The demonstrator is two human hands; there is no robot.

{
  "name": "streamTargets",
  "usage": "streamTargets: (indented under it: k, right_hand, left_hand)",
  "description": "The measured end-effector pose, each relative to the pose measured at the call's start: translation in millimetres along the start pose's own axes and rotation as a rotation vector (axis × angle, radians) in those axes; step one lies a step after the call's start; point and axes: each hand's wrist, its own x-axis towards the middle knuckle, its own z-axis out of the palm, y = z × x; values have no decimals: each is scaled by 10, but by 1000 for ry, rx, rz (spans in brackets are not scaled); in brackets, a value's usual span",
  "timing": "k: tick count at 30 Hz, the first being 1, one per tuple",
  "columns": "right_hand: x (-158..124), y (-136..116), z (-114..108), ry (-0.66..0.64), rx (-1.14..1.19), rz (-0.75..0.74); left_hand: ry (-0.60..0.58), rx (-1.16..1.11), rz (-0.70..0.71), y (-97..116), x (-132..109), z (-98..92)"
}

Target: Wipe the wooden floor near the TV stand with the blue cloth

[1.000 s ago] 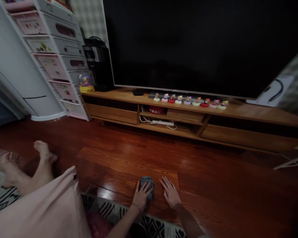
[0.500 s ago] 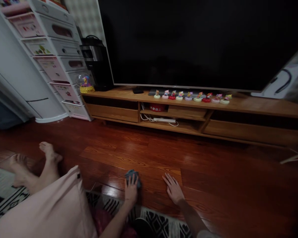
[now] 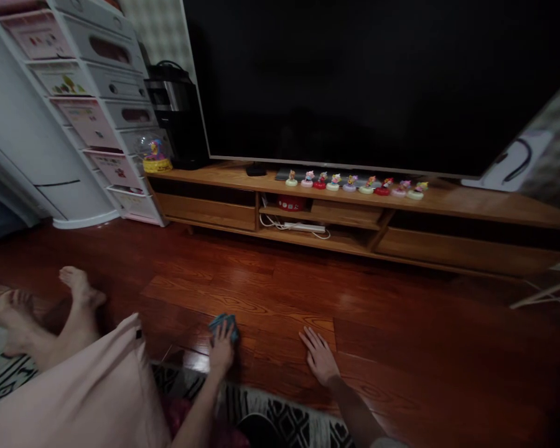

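Observation:
My left hand (image 3: 221, 353) presses a blue-grey cloth (image 3: 224, 322) against the reddish wooden floor (image 3: 280, 292). Its fingers spread over the cloth, which sticks out past the fingertips and on the right side. To the right, my right hand (image 3: 320, 358) lies flat on the bare boards with its fingers stretched out, holding nothing. Both forearms reach in from the bottom edge, over a black-and-white patterned rug (image 3: 284, 418).
A pink cushion (image 3: 84, 386) is at lower left, beside another person's bare feet (image 3: 77, 286). Ahead stands a wooden TV cabinet (image 3: 205, 208) with several small figurines (image 3: 350, 182) before a large television (image 3: 345, 81). A drawer tower (image 3: 114, 84) and coffee machine (image 3: 177, 112) stand left.
My left hand has slid left across the floor with the cloth under it. My right hand stays on about the same board. The whole view has shifted slightly.

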Motion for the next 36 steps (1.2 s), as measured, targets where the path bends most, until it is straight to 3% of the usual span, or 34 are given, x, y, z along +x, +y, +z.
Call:
streamTargets:
  k: [3,6,9,14,17,20,26,29,32,36]
  right_hand:
    - [-1,-4,-16,-6,11,-7]
    - [0,-15,-37,-10,14,-3]
    - [4,-31,-64,-18,11,0]
    - [2,-46,-83,-24,-9,7]
    - [-3,-38,-76,-17,-13,-2]
    - [-4,-31,-80,-21,-7,-6]
    - [12,-44,-105,-44,8,15]
    - [16,-45,-98,-45,11,15]
    - [14,-43,-86,-37,10,14]
    - [6,-37,-79,-34,9,6]
  left_hand:
    - [64,7,-266,-434,13,-121]
    - [64,70,-308,-457,-43,-172]
    - [-10,121,-127,-68,-133,-141]
    - [-126,34,397,827,-387,173]
    - [-173,-21,577,1085,-450,308]
    - [-125,-9,513,957,-334,230]
    - [-15,38,-70,-23,-28,-132]
    - [51,55,-224,-327,-30,-179]
    - [54,120,-201,-248,-89,-156]
    - [-13,147,33,310,-236,-42]
